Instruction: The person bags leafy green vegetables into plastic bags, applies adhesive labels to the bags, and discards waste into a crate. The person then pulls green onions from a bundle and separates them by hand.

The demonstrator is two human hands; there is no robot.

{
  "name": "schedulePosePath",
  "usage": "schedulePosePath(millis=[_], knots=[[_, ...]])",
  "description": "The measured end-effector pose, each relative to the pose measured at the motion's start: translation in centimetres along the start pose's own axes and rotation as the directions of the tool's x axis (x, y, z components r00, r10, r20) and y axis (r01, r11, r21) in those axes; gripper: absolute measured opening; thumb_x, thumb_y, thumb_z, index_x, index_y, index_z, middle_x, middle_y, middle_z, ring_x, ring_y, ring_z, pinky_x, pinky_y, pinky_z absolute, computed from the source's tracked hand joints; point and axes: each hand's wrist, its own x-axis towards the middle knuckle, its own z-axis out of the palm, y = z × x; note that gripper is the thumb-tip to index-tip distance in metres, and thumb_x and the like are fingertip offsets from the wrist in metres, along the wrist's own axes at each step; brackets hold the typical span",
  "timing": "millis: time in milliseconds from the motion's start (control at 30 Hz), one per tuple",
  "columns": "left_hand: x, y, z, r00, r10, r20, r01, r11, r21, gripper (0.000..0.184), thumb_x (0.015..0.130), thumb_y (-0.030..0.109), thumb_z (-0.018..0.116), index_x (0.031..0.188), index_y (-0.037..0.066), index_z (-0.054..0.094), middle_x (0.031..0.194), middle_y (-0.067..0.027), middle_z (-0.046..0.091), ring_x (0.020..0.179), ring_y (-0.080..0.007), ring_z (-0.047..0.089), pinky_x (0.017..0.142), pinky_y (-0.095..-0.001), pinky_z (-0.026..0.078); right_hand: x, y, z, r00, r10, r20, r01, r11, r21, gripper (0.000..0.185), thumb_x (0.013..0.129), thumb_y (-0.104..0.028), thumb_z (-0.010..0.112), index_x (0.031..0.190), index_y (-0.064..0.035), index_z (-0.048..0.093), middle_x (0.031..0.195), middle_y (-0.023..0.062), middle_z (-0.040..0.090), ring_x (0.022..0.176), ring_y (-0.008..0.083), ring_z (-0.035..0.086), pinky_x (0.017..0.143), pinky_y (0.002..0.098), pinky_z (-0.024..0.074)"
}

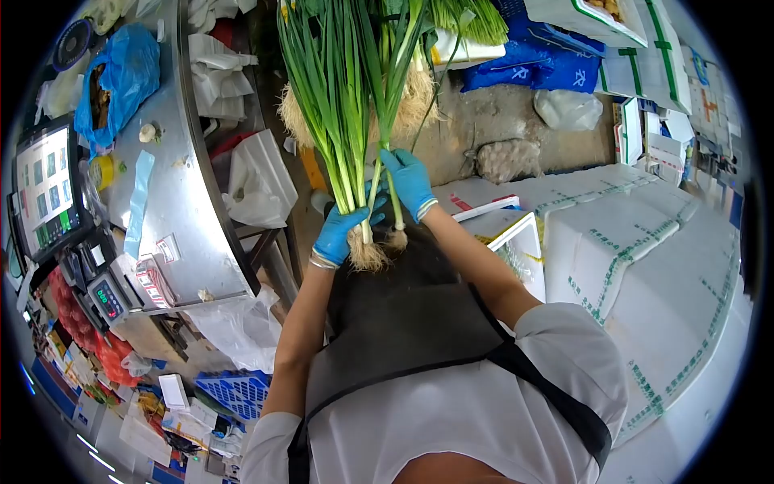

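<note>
My left hand [339, 235], in a blue glove, is closed around the lower stems of a bunch of green garlic [343, 153] with long flat leaves. Its pale, stringy roots hang below the fist, over a dark apron [403, 323]. Beside it, my right hand [409, 184], gloved in the same blue, grips a separate green garlic stalk [395, 206] with a small rooted bulb. The two stalk groups lie close together, leaves pointing away from me. Behind them, more rooted bundles [415, 93] rest, partly covered by the leaves.
At the left stands a metal counter [181, 194] with a screen [47, 185], a scale display [106, 297] and a blue plastic bag [133, 68]. White foam boxes [637, 266] with green printing fill the right side. A blue crate [235, 391] sits at lower left.
</note>
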Motion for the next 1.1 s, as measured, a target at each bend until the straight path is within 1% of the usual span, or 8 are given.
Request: schedulePosePath(millis=[67,200,300,400,667,867,967,1100], knots=[[0.0,0.1,0.5,1.000,-0.002,-0.002,0.002,1.000,-0.009,0.053,0.088,0.005,0.061,0.138,-0.001,0.044,0.133,-0.0177,0.054,0.121,-0.0306,0.055,0.101,-0.0455,0.046,-0.2,0.2,-0.7,1.000,-0.025,0.011,0.025,1.000,-0.004,0.027,0.089,-0.027,0.068,0.086,-0.0022,0.057,0.067,0.0024,0.057,0.057,0.0100,0.052,0.053,0.0255,0.0446],[0.2,0.1,1.0,0.997,-0.077,-0.011,0.078,0.997,0.029,0.051,0.086,0.006,0.065,0.134,0.000,0.047,0.127,-0.0145,0.058,0.116,-0.0274,0.058,0.098,-0.0410,0.048,-2.3,-2.2,0.3,0.945,-0.312,-0.101,0.293,0.941,-0.168,0.028,0.079,-0.015,0.079,0.082,-0.0031,0.053,0.067,0.0039,0.057,0.059,0.0076,0.051,0.053,0.0239,0.0440],[0.3,-0.8,1.1,0.995,-0.048,-0.082,0.062,0.980,0.188,0.048,0.082,0.006,0.070,0.126,0.002,0.053,0.109,-0.0042,0.063,0.099,-0.0149,0.060,0.091,-0.0300,0.048,-1.7,-1.3,2.7,0.932,-0.331,-0.148,0.301,0.933,-0.196,0.036,0.075,-0.020,0.082,0.084,-0.0029,0.052,0.067,0.0047,0.057,0.060,0.0103,0.052,0.054,0.0288,0.0465],[0.5,-1.5,1.3,0.997,-0.022,-0.077,0.032,0.991,0.127,0.037,0.080,-0.001,0.070,0.116,0.002,0.058,0.103,-0.0054,0.065,0.090,-0.0157,0.063,0.082,-0.0303,0.051,-1.9,-1.2,3.8,0.933,-0.309,-0.182,0.275,0.943,-0.189,0.037,0.074,-0.022,0.082,0.082,-0.0033,0.051,0.067,0.0048,0.056,0.059,0.0110,0.050,0.053,0.0302,0.0448],[0.6,-1.3,0.6,0.996,-0.026,-0.082,0.049,0.956,0.290,0.044,0.080,0.002,0.071,0.120,0.002,0.055,0.104,-0.0049,0.064,0.093,-0.0158,0.062,0.084,-0.0309,0.051,-1.1,0.3,3.8,0.937,-0.323,-0.132,0.325,0.946,-0.004,0.032,0.080,-0.020,0.078,0.078,-0.0052,0.050,0.066,-0.0029,0.045,0.060,0.0068,0.039,0.052,0.0246,0.0384],[0.7,-1.3,1.1,0.994,-0.016,-0.112,0.051,0.948,0.314,0.043,0.079,0.001,0.073,0.118,0.003,0.056,0.102,-0.0051,0.064,0.090,-0.0156,0.063,0.082,-0.0299,0.051,-0.8,0.4,2.9,0.946,-0.309,-0.097,0.308,0.951,-0.026,0.032,0.082,-0.021,0.077,0.073,-0.0063,0.050,0.064,-0.0037,0.042,0.060,0.0070,0.037,0.052,0.0247,0.0368],[1.0,-1.9,0.7,0.990,0.052,-0.133,-0.001,0.935,0.355,0.041,0.078,0.000,0.074,0.115,0.003,0.057,0.101,-0.0054,0.065,0.089,-0.0153,0.063,0.080,-0.0294,0.052,-0.6,0.8,2.4,0.939,-0.331,-0.096,0.325,0.943,-0.074,0.032,0.082,-0.023,0.077,0.073,-0.0044,0.052,0.062,-0.0014,0.044,0.059,0.0083,0.038,0.053,0.0261,0.0385],[1.1,-2.4,0.6,0.977,0.116,-0.180,-0.037,0.920,0.391,0.038,0.078,0.000,0.075,0.112,0.002,0.058,0.102,-0.0060,0.065,0.089,-0.0148,0.063,0.080,-0.0287,0.052,0.4,0.6,0.8,0.941,-0.338,0.009,0.322,0.888,-0.330,0.032,0.085,-0.030,0.072,0.078,-0.0019,0.059,0.064,0.0072,0.055,0.057,0.0155,0.049,0.056,0.0313,0.0433]])
